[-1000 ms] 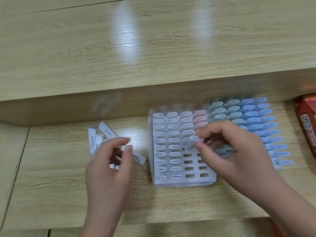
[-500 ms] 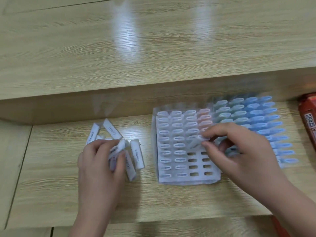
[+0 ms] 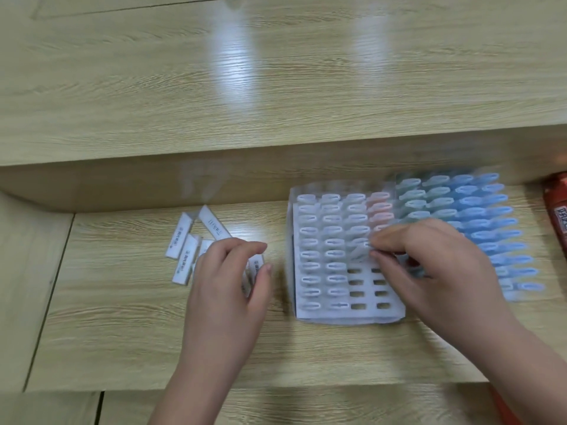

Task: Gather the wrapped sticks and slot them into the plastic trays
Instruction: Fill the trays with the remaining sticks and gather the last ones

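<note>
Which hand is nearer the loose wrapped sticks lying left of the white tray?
Left. The left hand sits on the loose wrapped sticks, fingers curled round some; the right hand is apart, over the white tray, pinching one stick.

Wooden desk (image 3: 122, 332), wrapped sticks (image 3: 184, 259), white tray (image 3: 346, 319), blue tray (image 3: 518, 297), red packet (image 3: 557, 210)

Likely shop, wooden counter (image 3: 276, 87), stocked display trays (image 3: 337, 319)
</note>
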Demonstrator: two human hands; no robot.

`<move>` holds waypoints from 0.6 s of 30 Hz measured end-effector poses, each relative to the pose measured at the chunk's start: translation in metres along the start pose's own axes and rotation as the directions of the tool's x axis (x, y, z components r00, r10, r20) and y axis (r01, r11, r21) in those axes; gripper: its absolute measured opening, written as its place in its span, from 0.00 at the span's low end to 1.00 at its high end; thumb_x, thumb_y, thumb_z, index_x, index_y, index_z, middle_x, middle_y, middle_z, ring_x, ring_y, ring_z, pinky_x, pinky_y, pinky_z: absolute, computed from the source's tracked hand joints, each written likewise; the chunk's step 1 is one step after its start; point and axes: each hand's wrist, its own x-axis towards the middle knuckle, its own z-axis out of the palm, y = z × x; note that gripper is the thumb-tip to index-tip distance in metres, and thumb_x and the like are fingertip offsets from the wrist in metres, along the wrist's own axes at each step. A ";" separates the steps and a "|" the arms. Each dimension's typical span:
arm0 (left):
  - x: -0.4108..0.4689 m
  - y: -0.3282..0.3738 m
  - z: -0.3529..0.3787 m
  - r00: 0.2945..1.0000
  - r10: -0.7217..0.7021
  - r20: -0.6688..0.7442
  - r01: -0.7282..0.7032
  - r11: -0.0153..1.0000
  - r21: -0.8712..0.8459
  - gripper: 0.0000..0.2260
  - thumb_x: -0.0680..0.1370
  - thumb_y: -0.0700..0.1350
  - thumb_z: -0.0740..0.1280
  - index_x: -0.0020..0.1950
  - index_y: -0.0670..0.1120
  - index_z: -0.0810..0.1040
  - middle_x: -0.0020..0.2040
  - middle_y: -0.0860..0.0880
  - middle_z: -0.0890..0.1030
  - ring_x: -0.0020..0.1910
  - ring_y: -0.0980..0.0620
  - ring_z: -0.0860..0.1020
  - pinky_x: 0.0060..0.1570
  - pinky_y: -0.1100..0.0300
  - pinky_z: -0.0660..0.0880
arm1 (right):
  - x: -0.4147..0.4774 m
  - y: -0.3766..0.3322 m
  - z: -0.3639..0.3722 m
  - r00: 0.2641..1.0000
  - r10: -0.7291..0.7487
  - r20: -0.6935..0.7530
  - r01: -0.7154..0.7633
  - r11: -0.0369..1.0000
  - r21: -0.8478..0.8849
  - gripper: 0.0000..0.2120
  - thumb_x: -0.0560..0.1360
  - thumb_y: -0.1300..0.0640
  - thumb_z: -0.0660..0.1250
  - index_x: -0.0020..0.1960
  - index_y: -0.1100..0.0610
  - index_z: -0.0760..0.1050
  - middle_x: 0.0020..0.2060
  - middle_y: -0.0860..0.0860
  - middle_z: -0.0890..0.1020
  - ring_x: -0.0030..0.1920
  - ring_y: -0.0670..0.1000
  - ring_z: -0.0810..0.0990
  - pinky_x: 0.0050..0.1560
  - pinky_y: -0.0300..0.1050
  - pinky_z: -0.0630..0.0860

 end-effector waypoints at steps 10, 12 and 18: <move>-0.004 -0.030 -0.013 0.999 -0.041 -0.002 0.041 0.989 0.145 0.12 0.77 0.46 0.71 0.61 0.51 0.81 0.55 0.56 0.73 0.55 0.58 0.68 0.54 0.59 0.67 | 0.003 0.002 -0.004 0.983 -0.166 0.078 0.177 0.968 -0.179 0.05 0.74 0.58 0.68 0.45 0.58 0.82 0.45 0.49 0.84 0.43 0.59 0.80 0.32 0.52 0.77; -0.006 -0.034 -0.014 0.999 -0.046 -0.005 0.046 0.991 0.128 0.12 0.77 0.46 0.70 0.61 0.51 0.81 0.55 0.56 0.73 0.56 0.57 0.68 0.55 0.59 0.67 | 0.002 -0.002 0.000 0.981 -0.168 0.094 0.187 0.950 -0.250 0.05 0.74 0.58 0.67 0.45 0.58 0.81 0.44 0.50 0.84 0.43 0.59 0.79 0.31 0.50 0.76; -0.014 -0.046 -0.019 0.996 -0.063 -0.060 0.069 0.993 0.093 0.13 0.77 0.48 0.69 0.61 0.51 0.81 0.55 0.57 0.71 0.56 0.60 0.67 0.53 0.59 0.67 | -0.007 -0.017 0.011 0.999 -0.047 -0.016 0.041 0.956 -0.292 0.07 0.73 0.60 0.65 0.44 0.60 0.82 0.49 0.55 0.82 0.45 0.60 0.75 0.37 0.51 0.74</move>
